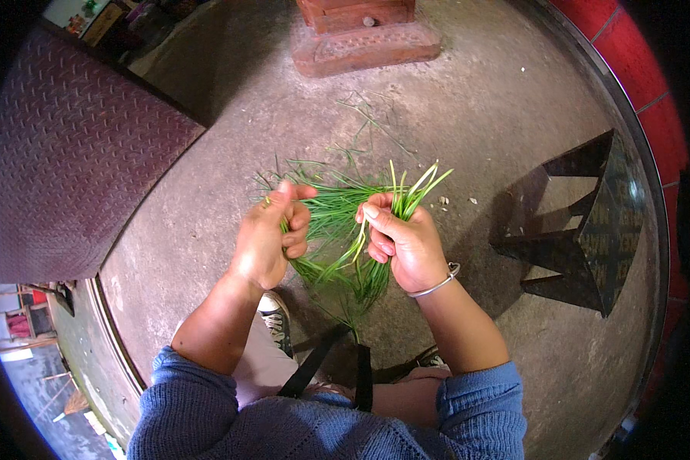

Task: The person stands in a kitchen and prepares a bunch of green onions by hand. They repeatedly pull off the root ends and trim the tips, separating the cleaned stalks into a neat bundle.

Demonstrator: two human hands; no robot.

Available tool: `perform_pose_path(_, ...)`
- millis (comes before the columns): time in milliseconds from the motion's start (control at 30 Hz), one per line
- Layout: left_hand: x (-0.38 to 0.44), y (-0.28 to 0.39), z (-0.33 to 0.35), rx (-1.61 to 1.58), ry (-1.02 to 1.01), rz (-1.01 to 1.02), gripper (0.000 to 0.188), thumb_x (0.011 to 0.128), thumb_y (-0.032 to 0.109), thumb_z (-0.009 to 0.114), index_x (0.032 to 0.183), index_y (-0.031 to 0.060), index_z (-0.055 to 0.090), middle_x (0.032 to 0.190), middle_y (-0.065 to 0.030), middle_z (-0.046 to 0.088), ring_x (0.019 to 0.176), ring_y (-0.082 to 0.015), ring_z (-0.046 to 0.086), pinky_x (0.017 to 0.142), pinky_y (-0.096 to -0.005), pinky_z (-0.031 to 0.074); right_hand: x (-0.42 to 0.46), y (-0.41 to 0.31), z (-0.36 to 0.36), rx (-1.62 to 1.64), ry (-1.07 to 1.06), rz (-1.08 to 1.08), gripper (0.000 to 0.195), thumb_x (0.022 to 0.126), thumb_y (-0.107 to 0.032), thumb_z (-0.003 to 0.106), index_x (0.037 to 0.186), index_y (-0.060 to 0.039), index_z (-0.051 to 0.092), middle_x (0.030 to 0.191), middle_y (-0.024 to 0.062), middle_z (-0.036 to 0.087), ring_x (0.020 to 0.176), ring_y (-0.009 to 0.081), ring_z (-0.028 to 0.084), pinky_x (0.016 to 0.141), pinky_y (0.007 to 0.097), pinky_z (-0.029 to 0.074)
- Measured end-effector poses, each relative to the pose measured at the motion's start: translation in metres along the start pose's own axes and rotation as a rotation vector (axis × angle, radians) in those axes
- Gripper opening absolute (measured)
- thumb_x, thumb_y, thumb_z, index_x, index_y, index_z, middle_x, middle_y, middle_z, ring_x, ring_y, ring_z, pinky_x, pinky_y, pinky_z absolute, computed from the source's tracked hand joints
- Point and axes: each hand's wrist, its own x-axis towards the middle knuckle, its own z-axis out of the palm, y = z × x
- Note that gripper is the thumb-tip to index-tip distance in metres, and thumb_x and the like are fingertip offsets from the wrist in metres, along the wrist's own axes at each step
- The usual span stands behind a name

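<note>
My right hand [405, 241] is closed around a bunch of long thin green stalks, which look like garlic chives [420, 187]. Their pale ends stick up past the thumb, and the darker leaves hang below the fist. My left hand [273, 230] has its fingers curled around more of these green stalks [307, 269], with the index finger partly extended. Just beyond both hands, a loose pile of the same chives [336, 201] lies on the concrete floor. My fingers hide part of the stalks.
A dark low stool [586, 241] stands on the right. Ahead is a reddish wooden base [368, 49] with a knob. A diamond-patterned metal sheet [80, 155] rises at the left. Stray leaves [374, 121] and pale scraps [443, 200] litter the floor. My shoe [276, 322] is below my left hand.
</note>
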Motion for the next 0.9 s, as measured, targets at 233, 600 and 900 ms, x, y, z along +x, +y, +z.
perform_pose_path(233,-0.008,-0.011,0.020,0.426,-0.140,0.095,0.017,0.076,0.015,0.058,0.086,0.0009,0.056,0.069,0.0027,0.052,0.061,-0.0021,0.044,0.055,-0.0160,0.036,-0.001,0.006,0.004,-0.056,-0.014,0.008,0.011,0.076,-0.015,0.056,0.075,-0.0056,0.050,0.055,-0.0045,0.041,0.041,0.0020,0.032,0.037,0.0173,0.025)
perform_pose_path(600,-0.005,-0.007,0.004,0.204,-0.137,0.074,0.014,0.080,0.018,0.053,0.082,0.0050,0.057,0.073,0.0005,0.055,0.045,-0.0012,0.033,0.038,-0.0153,0.026,-0.001,0.004,-0.006,-0.297,-0.116,0.141,0.014,0.077,-0.019,0.056,0.077,-0.0046,0.054,0.054,-0.0045,0.043,0.039,0.0034,0.034,0.035,0.0187,0.026)
perform_pose_path(900,-0.002,-0.011,0.005,0.092,-0.144,0.016,0.015,0.078,0.019,0.055,0.083,0.0047,0.057,0.078,-0.0013,0.056,0.050,-0.0033,0.037,0.043,-0.0166,0.030,-0.001,0.007,-0.005,-0.250,-0.163,0.151,0.012,0.075,-0.017,0.058,0.077,-0.0054,0.053,0.053,-0.0041,0.042,0.041,0.0038,0.035,0.037,0.0189,0.027)
